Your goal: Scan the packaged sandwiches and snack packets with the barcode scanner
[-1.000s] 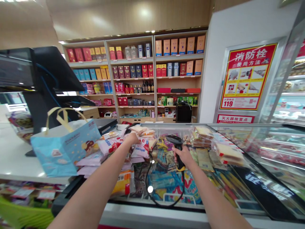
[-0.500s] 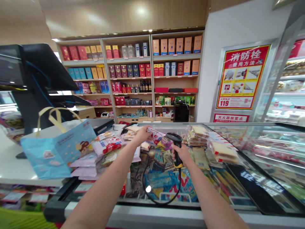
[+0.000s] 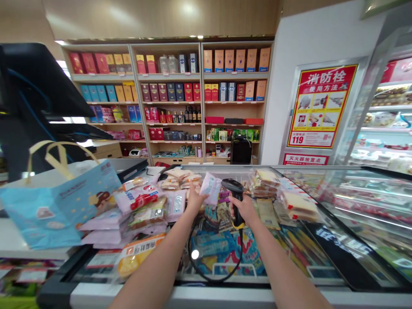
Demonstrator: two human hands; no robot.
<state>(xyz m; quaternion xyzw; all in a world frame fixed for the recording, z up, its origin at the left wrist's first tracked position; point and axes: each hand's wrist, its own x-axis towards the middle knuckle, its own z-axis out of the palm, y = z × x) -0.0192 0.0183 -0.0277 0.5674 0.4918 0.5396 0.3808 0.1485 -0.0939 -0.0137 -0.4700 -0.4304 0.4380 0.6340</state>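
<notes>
My right hand (image 3: 243, 208) is wrapped round the handle of a black and yellow barcode scanner (image 3: 234, 187), its cable looping down over the glass. Close to its left, my left hand (image 3: 195, 198) grips the edge of a pale pink packet (image 3: 210, 189), which is tilted up beside the scanner head. Packaged sandwiches (image 3: 178, 177) lie just behind my left hand. Another pale packet (image 3: 176, 205) rests to its left, next to a heap of wrapped food (image 3: 141, 198).
A blue paper bag (image 3: 61, 201) stands at the left by a dark monitor (image 3: 38, 81). An orange packet (image 3: 137, 253) lies near the front edge of the glass-topped freezer (image 3: 231, 296). More sandwiches (image 3: 299, 206) are stacked at the right.
The packet in my left hand has turned to show its pale side. My left hand has come nearer and lower. The view has shifted, revealing the orange packet.
</notes>
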